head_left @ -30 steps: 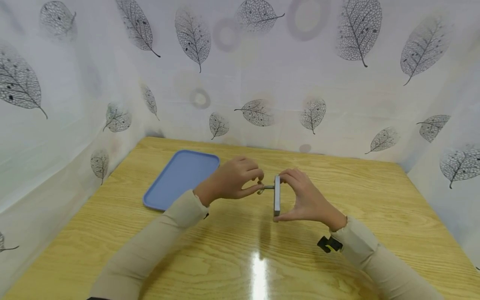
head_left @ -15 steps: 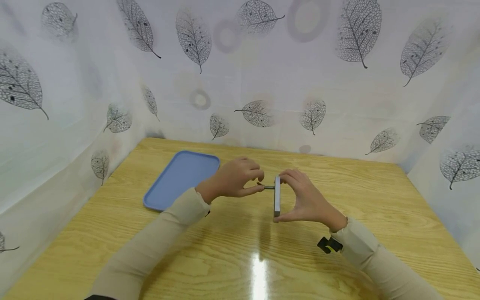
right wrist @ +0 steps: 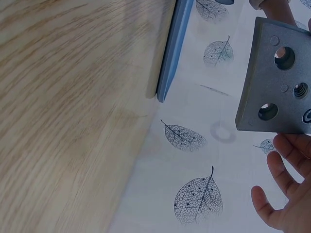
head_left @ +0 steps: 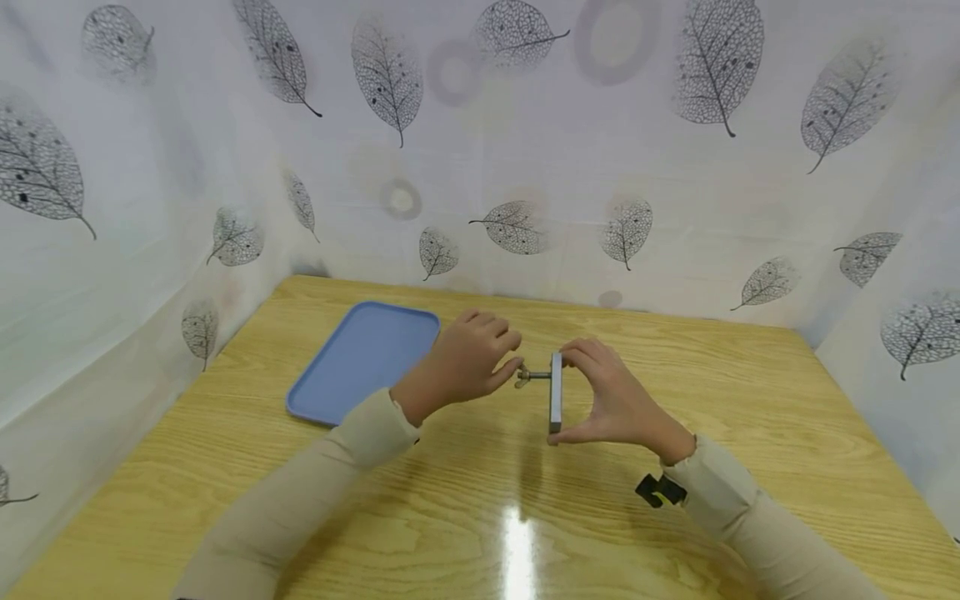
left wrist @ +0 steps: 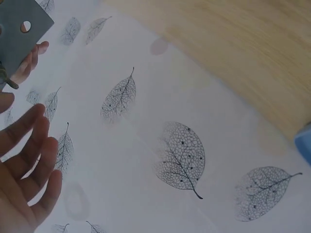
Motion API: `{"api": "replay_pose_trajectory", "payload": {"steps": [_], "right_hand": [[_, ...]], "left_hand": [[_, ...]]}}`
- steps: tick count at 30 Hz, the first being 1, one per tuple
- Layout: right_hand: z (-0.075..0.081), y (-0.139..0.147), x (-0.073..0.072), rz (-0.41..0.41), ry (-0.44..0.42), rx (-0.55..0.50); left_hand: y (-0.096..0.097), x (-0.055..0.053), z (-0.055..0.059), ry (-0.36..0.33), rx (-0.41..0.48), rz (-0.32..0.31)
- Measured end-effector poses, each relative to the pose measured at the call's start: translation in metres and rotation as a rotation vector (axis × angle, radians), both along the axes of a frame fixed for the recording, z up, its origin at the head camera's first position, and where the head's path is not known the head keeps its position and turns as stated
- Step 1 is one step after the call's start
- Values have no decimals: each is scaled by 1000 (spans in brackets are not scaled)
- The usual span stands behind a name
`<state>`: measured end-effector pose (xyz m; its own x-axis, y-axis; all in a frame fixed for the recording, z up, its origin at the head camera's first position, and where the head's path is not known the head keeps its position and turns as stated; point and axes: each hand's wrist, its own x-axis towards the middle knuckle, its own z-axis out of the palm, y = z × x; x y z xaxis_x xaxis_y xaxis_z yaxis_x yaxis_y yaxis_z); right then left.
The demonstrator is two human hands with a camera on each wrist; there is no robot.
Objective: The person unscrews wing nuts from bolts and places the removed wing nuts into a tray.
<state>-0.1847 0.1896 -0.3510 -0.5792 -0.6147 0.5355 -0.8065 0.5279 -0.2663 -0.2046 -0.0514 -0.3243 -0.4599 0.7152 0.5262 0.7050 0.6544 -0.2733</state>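
Observation:
My right hand (head_left: 618, 400) holds a thick grey metal plate (head_left: 556, 396) on edge above the table, thumb at its lower edge and fingers at its upper edge. Round holes, one of them threaded, show in the plate's face (right wrist: 262, 77) in the right wrist view. From the plate's left side a wing bolt (head_left: 524, 376) sticks out level. My left hand (head_left: 465, 358) is just left of the bolt's wings, its fingers loosely bent and holding nothing. In the left wrist view the thumb tip lies close by the bolt's wing (left wrist: 8, 82).
A blue tray (head_left: 360, 358) lies on the wooden table (head_left: 450, 517) at the left, partly behind my left hand. A pale curtain (head_left: 480, 150) with leaf prints closes off the back and both sides.
My left fingers and thumb, earlier pinching the wing bolt, have come off it and drawn slightly left. The right hand and the plate have stayed nearly still.

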Motion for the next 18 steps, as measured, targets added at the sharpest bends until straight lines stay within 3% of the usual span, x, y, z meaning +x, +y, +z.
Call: {"api": "replay_pose_trajectory", "payload": {"steps": [3,7,18], "right_hand": [[0,1,-1,2,9,-3],[1,1,-1,4,10,-7],[-1,3,-3,0,-4,1]], "left_hand": [[-1,6,-3,10,64,39],[-3,12,-6,34,103,18],[7,18,-13,5,36,-44]]}}
